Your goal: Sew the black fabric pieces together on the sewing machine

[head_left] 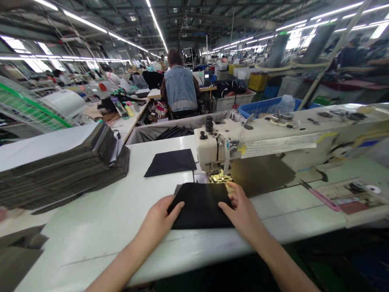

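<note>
A black fabric panel (202, 207) lies on the pale sewing table, its far edge just short of the presser foot (220, 177). My left hand (162, 215) grips the panel's left edge, thumb on top and fingers underneath. At the right edge my right hand (238, 202) holds the same panel, with the thumb on top and the index finger stretched toward the foot. The industrial sewing machine (212, 146) stands just beyond, its head above the panel's far side. Another black fabric piece (172, 162) lies flat to the left of the machine head.
A tall stack of dark fabric pieces (60, 170) stands on the left. Pink-handled tweezers (322, 196) and a small parts tray (361, 196) are at the right. Beyond the table sit a cloth-lined bin (142, 136), a blue basket (252, 110) and a seated person (180, 87) facing away.
</note>
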The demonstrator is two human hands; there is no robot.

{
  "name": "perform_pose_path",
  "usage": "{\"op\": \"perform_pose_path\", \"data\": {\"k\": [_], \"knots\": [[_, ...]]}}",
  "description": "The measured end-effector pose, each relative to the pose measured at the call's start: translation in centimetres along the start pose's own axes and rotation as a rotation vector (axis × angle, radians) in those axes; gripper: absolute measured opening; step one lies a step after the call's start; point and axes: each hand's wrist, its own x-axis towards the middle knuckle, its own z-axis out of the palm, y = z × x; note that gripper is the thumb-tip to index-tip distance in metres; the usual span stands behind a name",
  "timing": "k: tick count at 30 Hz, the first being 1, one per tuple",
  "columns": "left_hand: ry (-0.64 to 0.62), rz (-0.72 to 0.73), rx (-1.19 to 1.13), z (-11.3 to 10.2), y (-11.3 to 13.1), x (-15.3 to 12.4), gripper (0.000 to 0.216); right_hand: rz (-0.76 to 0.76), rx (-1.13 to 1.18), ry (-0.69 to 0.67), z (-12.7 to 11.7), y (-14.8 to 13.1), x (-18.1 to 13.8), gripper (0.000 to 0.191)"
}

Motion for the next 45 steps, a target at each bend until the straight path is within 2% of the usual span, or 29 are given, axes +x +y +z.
{"op": "perform_pose_path", "data": {"k": [4,11,19,21,24,26,29,31,33,35,36,38,41,45], "knots": [[-0.019,-0.085,0.055,0.3,-0.1,-0.8,0.025,-0.141,-0.126,-0.017,0.4,0.0,-1.1,0.011],[-0.067,-0.174,0.108,0.5,0.4,-1.0,0.023,-0.155,-0.215,-0.021,-0.1,-0.6,-1.0,0.012],[-0.133,-0.167,0.184,0.2,1.1,-0.5,0.016,-0.155,-0.293,-0.019,0.0,-0.8,-0.9,0.011],[-0.120,-0.164,0.220,0.1,1.2,-0.4,0.020,-0.223,-0.366,-0.010,-0.1,-0.9,-0.9,0.010],[-0.065,-0.202,0.307,-0.2,1.3,0.0,0.030,-0.430,-0.469,0.017,-0.4,-0.7,-0.9,0.012],[-0.063,-0.226,0.363,-0.5,1.3,0.3,0.029,-0.543,-0.480,0.015,-0.7,-0.2,-0.9,0.016],[-0.132,-0.256,0.454,-0.9,1.4,0.3,0.025,-0.607,-0.458,-0.019,-1.1,0.9,-0.9,0.020],[-0.119,-0.265,0.538,-0.9,1.6,0.1,0.025,-0.617,-0.443,-0.033,-1.2,1.4,-1.0,0.020],[0.001,-0.153,0.597,-0.3,1.9,0.0,0.025,-0.620,-0.431,-0.039,-1.0,1.5,-1.1,0.021],[0.115,0.118,0.540,0.8,2.3,0.0,0.037,-0.623,-0.426,-0.050,-0.6,1.2,-1.1,0.022],[0.116,0.271,0.469,1.6,2.5,0.2,0.045,-0.626,-0.426,-0.058,-0.3,0.9,-1.0,0.022],[0.013,0.486,0.321,3.2,2.8,0.6,0.050,-0.629,-0.429,-0.069,0.3,0.2,-0.7,0.023],[-0.143,0.553,0.258,4.7,2.8,1.6,0.048,-0.624,-0.430,-0.083,0.9,-0.4,0.0,0.024],[-0.185,0.573,0.270,4.4,2.3,2.8,0.047,-0.631,-0.411,-0.098,0.8,-0.3,1.1,0.024]]}}
